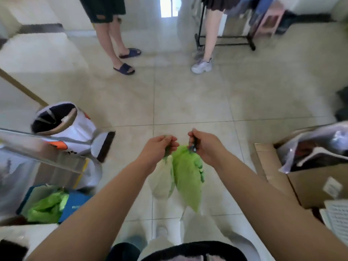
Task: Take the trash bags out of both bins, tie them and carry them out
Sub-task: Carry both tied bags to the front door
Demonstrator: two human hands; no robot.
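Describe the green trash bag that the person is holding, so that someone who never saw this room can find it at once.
Start at the tiled floor and look at its near middle. There the left hand and right hand hold up a green bag by its top. Unlike the green liner in the blue bin at the left, it hangs in the air.

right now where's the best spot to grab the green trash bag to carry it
Grip the green trash bag at its gathered neck, from above. Both the left hand and right hand already pinch its top corners there, and the body hangs limp below.
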